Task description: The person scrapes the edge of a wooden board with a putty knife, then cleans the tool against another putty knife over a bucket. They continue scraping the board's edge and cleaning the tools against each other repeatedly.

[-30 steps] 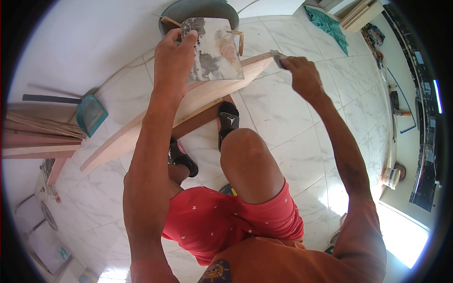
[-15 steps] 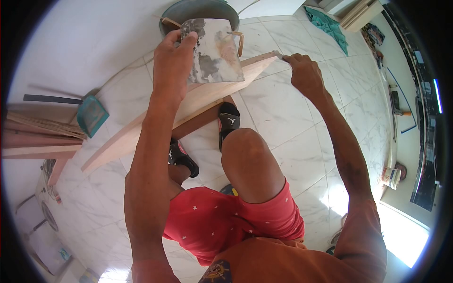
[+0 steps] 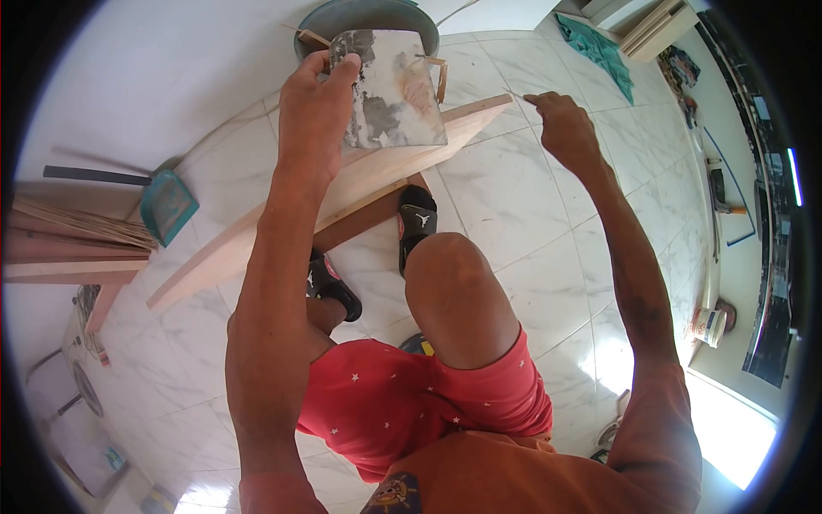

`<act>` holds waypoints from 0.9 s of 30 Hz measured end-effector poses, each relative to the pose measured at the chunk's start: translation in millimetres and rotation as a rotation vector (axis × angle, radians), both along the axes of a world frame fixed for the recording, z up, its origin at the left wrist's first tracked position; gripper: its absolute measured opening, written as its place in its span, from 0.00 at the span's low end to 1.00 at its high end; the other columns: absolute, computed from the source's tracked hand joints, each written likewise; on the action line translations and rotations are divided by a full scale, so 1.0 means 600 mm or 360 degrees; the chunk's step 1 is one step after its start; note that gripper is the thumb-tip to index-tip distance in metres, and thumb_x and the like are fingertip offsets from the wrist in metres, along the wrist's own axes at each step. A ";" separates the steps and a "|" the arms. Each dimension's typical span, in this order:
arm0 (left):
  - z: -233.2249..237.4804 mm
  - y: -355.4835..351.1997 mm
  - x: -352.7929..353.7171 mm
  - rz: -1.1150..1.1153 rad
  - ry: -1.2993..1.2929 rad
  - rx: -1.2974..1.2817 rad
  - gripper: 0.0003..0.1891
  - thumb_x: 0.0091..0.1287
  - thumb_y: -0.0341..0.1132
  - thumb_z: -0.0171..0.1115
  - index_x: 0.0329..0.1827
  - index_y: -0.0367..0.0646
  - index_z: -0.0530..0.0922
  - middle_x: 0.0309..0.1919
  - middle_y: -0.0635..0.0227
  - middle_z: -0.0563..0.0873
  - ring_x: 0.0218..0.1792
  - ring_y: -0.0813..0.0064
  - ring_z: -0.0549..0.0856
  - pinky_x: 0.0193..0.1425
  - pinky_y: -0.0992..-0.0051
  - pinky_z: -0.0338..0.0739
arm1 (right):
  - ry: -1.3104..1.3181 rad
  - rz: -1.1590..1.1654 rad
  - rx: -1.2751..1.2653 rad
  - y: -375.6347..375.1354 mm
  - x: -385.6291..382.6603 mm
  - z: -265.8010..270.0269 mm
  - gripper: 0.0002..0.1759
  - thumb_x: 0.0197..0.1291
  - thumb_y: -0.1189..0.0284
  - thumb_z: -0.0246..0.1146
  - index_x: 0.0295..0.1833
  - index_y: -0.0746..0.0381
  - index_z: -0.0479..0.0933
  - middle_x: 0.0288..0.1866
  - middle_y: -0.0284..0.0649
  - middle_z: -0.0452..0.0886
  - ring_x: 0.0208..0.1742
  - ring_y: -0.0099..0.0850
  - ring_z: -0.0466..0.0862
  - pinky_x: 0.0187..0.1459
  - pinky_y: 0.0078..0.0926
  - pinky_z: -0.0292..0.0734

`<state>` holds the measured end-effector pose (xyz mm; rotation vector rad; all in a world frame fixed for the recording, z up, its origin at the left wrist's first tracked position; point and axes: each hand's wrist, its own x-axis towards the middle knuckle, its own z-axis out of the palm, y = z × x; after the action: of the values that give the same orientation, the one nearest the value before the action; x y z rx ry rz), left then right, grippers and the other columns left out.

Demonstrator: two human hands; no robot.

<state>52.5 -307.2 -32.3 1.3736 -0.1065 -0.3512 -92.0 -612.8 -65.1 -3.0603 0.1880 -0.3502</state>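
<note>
My left hand [image 3: 318,111] grips the edge of a flat, rounded-corner palette board [image 3: 398,94] smeared with grey and white filler, thumb on top. In my right hand [image 3: 561,124], closed, is a putty knife [image 3: 519,94], its thin blade seen nearly edge-on. The blade points at the far right end of a long pale wooden plank [image 3: 377,171], close beside its tip. Part of the plank lies hidden behind the palette board and my left arm. Both of my feet, in black slides [image 3: 417,218], are near the plank.
A grey-green tub [image 3: 368,15] stands behind the palette board. To the left are a teal dustpan [image 3: 169,207] and stacked timber [image 3: 77,248]. A green cloth [image 3: 597,53] lies at the upper right, and a white bucket [image 3: 709,325] stands by the right wall.
My right hand has moved slightly right, and the putty knife's blade has come off the plank's end and turned edge-on. My left hand and the palette board have barely shifted.
</note>
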 end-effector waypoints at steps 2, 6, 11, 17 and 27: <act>-0.006 -0.001 0.004 -0.0011 -0.0011 0.0039 0.15 0.72 0.38 0.63 0.52 0.34 0.83 0.36 0.70 0.85 0.35 0.82 0.79 0.42 0.76 0.75 | 0.0003 0.0091 -0.0205 -0.002 -0.003 -0.025 0.19 0.61 0.82 0.58 0.55 0.59 0.84 0.50 0.42 0.86 0.52 0.43 0.84 0.51 0.44 0.79; -0.005 -0.003 0.003 -0.0004 -0.0045 0.0066 0.15 0.72 0.38 0.63 0.52 0.34 0.83 0.36 0.69 0.85 0.34 0.82 0.79 0.41 0.77 0.75 | 0.0037 0.0194 -0.0272 0.034 -0.017 -0.029 0.22 0.58 0.84 0.58 0.58 0.60 0.83 0.50 0.40 0.86 0.53 0.42 0.84 0.51 0.45 0.79; -0.002 -0.006 0.002 -0.0010 -0.0008 0.0052 0.15 0.72 0.38 0.63 0.52 0.34 0.83 0.37 0.69 0.85 0.35 0.82 0.80 0.41 0.77 0.75 | 0.0035 0.0059 0.0049 0.002 0.005 0.012 0.24 0.59 0.85 0.55 0.59 0.61 0.84 0.49 0.43 0.87 0.52 0.47 0.84 0.55 0.47 0.81; 0.003 -0.005 0.000 0.0020 -0.0054 0.0084 0.16 0.72 0.38 0.63 0.52 0.34 0.83 0.37 0.69 0.85 0.34 0.81 0.79 0.41 0.77 0.75 | 0.0244 -0.0231 -0.0137 0.039 0.015 0.007 0.22 0.58 0.82 0.57 0.58 0.59 0.84 0.51 0.44 0.86 0.53 0.46 0.85 0.54 0.47 0.82; 0.002 0.009 0.007 0.0053 -0.0012 0.0007 0.16 0.72 0.38 0.62 0.53 0.34 0.83 0.37 0.69 0.85 0.35 0.81 0.80 0.42 0.76 0.75 | 0.0311 0.0141 -0.0203 0.101 0.009 -0.009 0.20 0.57 0.83 0.59 0.55 0.60 0.83 0.50 0.40 0.84 0.55 0.41 0.82 0.52 0.46 0.79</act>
<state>56.6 -301.8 -31.2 1.3794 -0.0890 -0.3184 -86.6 -552.3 -70.5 -3.2133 0.0387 -0.0602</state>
